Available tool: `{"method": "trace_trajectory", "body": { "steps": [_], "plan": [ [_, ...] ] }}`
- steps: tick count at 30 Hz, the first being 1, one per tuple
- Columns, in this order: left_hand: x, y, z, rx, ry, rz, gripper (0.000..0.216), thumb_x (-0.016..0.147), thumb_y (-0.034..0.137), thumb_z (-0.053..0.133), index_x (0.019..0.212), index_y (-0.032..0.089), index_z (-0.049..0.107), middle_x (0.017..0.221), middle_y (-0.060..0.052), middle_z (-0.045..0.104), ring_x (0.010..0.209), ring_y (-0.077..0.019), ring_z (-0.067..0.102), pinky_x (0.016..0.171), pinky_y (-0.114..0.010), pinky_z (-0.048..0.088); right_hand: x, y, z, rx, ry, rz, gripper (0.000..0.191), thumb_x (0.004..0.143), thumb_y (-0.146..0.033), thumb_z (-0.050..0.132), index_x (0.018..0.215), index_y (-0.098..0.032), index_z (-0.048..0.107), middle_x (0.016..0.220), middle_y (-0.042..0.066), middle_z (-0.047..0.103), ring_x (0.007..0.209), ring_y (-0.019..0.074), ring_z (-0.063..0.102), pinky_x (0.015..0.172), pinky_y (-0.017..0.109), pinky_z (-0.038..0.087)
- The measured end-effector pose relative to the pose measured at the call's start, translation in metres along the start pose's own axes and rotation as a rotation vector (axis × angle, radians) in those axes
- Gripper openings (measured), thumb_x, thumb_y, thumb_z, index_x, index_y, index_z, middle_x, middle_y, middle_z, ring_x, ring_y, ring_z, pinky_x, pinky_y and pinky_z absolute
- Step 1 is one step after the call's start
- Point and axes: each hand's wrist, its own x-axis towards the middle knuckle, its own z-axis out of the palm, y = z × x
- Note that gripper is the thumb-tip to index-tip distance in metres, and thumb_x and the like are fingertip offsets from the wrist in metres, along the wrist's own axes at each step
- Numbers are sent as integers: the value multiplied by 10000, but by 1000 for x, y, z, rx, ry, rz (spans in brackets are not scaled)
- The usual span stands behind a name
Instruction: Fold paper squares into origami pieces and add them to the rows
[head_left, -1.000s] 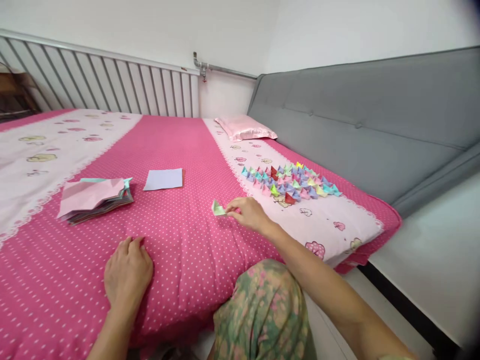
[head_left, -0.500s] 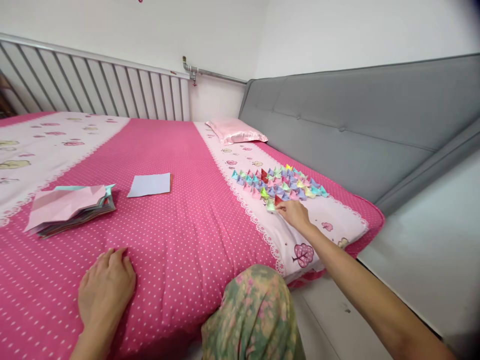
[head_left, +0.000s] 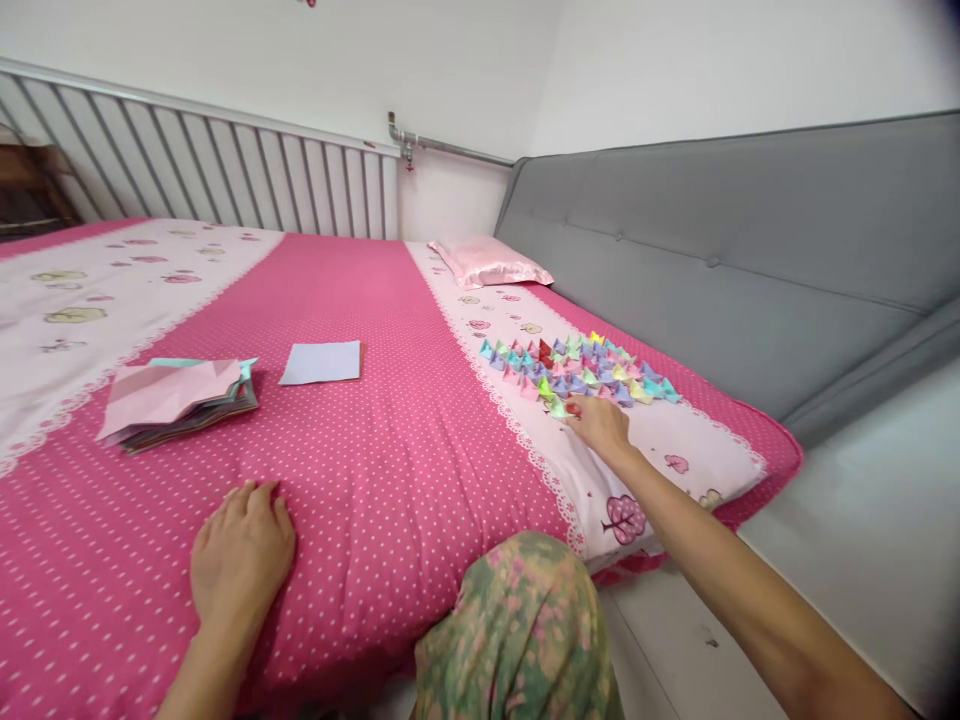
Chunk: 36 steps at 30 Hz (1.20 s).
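My right hand reaches to the near edge of a cluster of small folded paper shapes in several colours. Between its fingertips is a red origami piece, mostly covered by the fingers. A pale green origami piece sits just left of it, very close. Flat on the pink dotted bedspread, my left hand rests palm down with its fingers stretched out, holding nothing. Beyond it lie a stack of creased coloured paper and a smaller stack with a pale blue sheet on top.
A pink pillow lies near the far corner of the bed. The grey padded headboard runs along the right side. A white radiator and a pipe stand at the back wall. My knee is at the bed's near edge.
The view has turned slightly left, so everything sits further right in the picture. My right fingers now cover more of the red origami piece. My left hand stays resting on the bed.
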Motion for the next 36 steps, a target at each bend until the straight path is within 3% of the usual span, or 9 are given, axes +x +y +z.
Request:
{"method": "trace_trajectory", "body": {
  "steps": [2,7,13,16,21,26,36],
  "plan": [
    [-2,0,1,0,6,-21,403,852,304,268,1103,102,511,1136,-145,548,1042,-264,503,923,-371,340,-4,-11,-6,13,34,-28,348,749,-314,531,1086,-255,591,990,79,651,921,259,588,705,347,445],
    [-6,3,0,-19,-23,-45,412,861,287,261,1121,88,509,1174,-163,530,1096,-265,467,943,-387,314,-2,-57,-18,220,11,-239,309,729,-341,555,1012,-244,629,863,23,690,855,196,619,731,292,450],
    [-11,5,-1,-39,-72,-36,415,859,258,276,1148,64,502,1206,-180,512,1156,-278,421,975,-404,281,15,-142,-7,332,-145,-597,287,709,-334,581,953,-207,663,932,32,685,825,173,624,776,283,446],
    [-13,6,-1,-33,-92,-47,409,854,246,297,1160,65,499,1221,-181,504,1173,-279,407,980,-411,280,22,-189,6,351,-178,-683,304,718,-363,571,971,-217,656,967,22,677,868,170,614,794,281,445],
    [-16,8,-2,-34,-136,-65,414,861,242,294,1185,72,487,1251,-170,483,1197,-284,384,990,-418,277,32,-260,31,368,-209,-751,369,731,-394,559,1049,-218,618,1092,32,628,988,186,572,840,298,433],
    [-17,9,-2,-52,-169,-80,422,863,238,293,1201,66,479,1262,-177,473,1206,-289,376,1002,-417,271,44,-313,56,369,-205,-761,446,747,-386,547,1142,-180,551,1162,78,580,1063,208,529,873,310,411],
    [-18,9,3,-67,-197,-76,423,832,163,313,1208,78,485,1288,-174,450,1225,-292,355,1014,-427,270,77,-377,89,310,-198,-753,536,735,-444,541,1177,-144,504,1209,118,526,1097,219,490,912,317,365]
  ]
}}
